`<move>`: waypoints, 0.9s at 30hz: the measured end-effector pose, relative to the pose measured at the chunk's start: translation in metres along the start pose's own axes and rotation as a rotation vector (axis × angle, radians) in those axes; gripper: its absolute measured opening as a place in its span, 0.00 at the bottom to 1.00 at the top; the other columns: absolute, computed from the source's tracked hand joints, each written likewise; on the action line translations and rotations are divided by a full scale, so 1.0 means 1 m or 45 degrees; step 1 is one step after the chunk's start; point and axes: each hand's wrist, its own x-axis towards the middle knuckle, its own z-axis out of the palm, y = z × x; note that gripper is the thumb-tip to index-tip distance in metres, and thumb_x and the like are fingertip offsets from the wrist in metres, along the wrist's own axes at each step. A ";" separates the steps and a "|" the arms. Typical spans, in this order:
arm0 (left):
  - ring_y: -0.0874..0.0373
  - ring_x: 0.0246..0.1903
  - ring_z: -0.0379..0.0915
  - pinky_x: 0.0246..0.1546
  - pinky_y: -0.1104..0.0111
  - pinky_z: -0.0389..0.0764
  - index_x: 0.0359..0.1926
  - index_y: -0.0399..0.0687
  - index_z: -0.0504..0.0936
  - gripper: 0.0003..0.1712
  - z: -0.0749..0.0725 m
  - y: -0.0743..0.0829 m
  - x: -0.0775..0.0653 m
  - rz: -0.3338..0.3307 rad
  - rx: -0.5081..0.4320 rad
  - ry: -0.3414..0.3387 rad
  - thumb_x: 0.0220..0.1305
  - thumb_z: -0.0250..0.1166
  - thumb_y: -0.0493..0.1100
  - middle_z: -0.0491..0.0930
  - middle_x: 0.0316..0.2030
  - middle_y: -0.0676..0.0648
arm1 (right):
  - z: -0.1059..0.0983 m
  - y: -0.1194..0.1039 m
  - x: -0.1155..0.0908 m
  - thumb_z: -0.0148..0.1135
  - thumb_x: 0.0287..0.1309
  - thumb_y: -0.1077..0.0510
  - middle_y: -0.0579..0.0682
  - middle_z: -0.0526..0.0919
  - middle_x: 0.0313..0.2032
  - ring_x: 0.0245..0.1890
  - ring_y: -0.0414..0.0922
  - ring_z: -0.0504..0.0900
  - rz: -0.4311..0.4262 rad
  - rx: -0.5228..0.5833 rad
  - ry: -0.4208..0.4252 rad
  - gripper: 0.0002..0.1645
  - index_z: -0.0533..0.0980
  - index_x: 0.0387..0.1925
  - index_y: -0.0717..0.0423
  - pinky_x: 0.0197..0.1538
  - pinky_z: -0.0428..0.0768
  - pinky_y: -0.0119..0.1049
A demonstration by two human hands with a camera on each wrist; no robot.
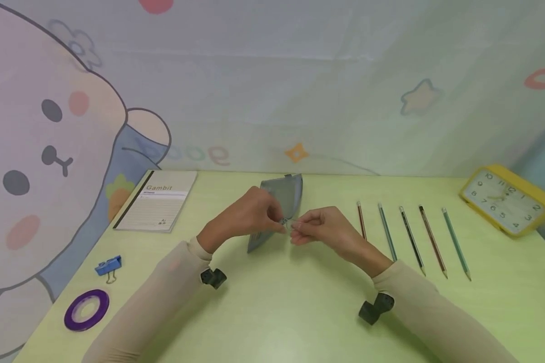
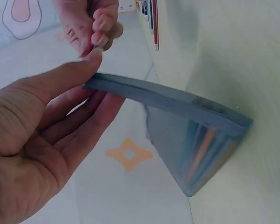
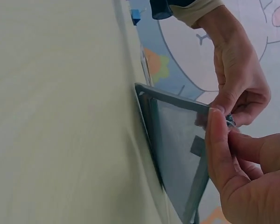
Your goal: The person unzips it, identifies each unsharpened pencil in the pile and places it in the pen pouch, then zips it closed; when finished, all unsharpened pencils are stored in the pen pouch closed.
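Note:
A grey, see-through zip pouch [image 1: 279, 192] stands tilted on edge near the back of the table, between both hands. My left hand [image 1: 252, 214] pinches its upper corner between thumb and fingers. Close against that corner, my right hand [image 1: 329, 229] pinches the small zipper pull [image 3: 230, 120] with thumb and forefinger. The fingertips of both hands nearly meet there and partly hide the pull. In the left wrist view, teal and orange stripes [image 2: 201, 151] show through the side of the pouch.
On the right lie several pencils [image 1: 431, 239] in a row, with a yellow clock [image 1: 510, 199] beyond. A notebook [image 1: 156, 201], blue binder clip [image 1: 109, 265] and purple tape roll [image 1: 87, 309] lie on the left. A printed cloth [image 1: 272, 101] hangs behind the table.

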 end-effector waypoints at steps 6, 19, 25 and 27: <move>0.70 0.19 0.66 0.26 0.77 0.72 0.22 0.48 0.87 0.09 0.005 0.006 0.000 0.016 -0.018 0.183 0.59 0.74 0.37 0.81 0.18 0.54 | -0.009 -0.007 0.001 0.61 0.69 0.63 0.60 0.89 0.35 0.33 0.42 0.90 -0.212 -0.129 0.101 0.12 0.80 0.44 0.73 0.46 0.89 0.44; 0.63 0.27 0.85 0.31 0.75 0.83 0.33 0.43 0.92 0.03 0.012 0.013 0.000 0.087 0.076 0.366 0.60 0.72 0.34 0.90 0.29 0.48 | -0.034 -0.021 0.011 0.62 0.69 0.61 0.61 0.88 0.35 0.31 0.46 0.90 -0.189 -0.454 0.138 0.09 0.82 0.39 0.66 0.43 0.89 0.49; 0.59 0.29 0.87 0.33 0.71 0.86 0.36 0.42 0.92 0.05 -0.002 0.001 -0.008 0.076 -0.021 0.454 0.60 0.71 0.35 0.90 0.32 0.46 | -0.086 -0.002 0.019 0.59 0.71 0.60 0.59 0.88 0.33 0.30 0.48 0.89 -0.078 -0.673 0.397 0.12 0.81 0.41 0.67 0.40 0.90 0.46; 0.59 0.29 0.87 0.33 0.69 0.87 0.37 0.43 0.92 0.05 -0.010 -0.006 -0.010 0.023 -0.054 0.475 0.61 0.71 0.35 0.90 0.32 0.45 | -0.104 0.004 0.017 0.58 0.72 0.61 0.61 0.88 0.32 0.28 0.48 0.89 -0.049 -0.742 0.514 0.12 0.81 0.41 0.68 0.37 0.90 0.43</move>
